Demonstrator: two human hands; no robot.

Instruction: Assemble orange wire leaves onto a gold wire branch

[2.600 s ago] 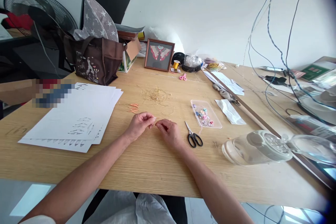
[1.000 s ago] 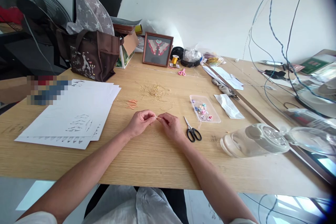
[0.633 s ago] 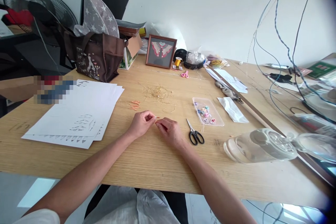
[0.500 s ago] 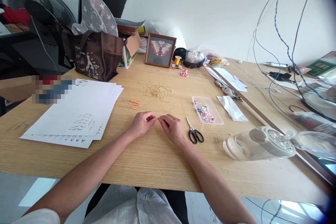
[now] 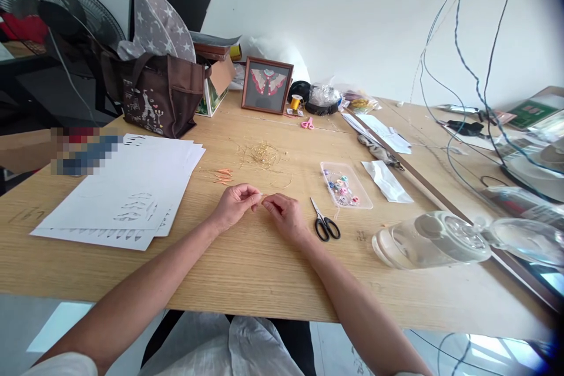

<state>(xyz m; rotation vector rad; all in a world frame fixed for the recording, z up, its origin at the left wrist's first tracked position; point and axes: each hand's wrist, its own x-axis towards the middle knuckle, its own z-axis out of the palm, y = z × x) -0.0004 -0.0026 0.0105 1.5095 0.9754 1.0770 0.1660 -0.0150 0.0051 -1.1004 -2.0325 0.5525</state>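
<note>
My left hand (image 5: 235,205) and my right hand (image 5: 285,214) nearly meet over the middle of the wooden table (image 5: 229,282). Both are closed, thumb against fingers, at something tiny and pale between the fingertips that I cannot make out. Beyond them lies a loose tangle of thin gold wires (image 5: 261,154). Several small orange pieces on wires (image 5: 224,176) rest just past my left hand. Black-handled scissors (image 5: 326,228), blades slightly apart, lie right of my right hand. A clear plastic tray (image 5: 369,202) with small coloured spools stands behind them.
White paper sheets (image 5: 106,188) lie at the left, with a brown bag (image 5: 163,97) behind. A transparent bottle (image 5: 432,241) lies at the right. Farther back are a framed picture (image 5: 267,85), pink scissors (image 5: 307,123), a yellow spool (image 5: 296,102) and a white packet (image 5: 388,181).
My left hand has turned a little and its fingers sit slightly higher, with a small pale bit now showing at the tips. The whole view has shifted slightly.
</note>
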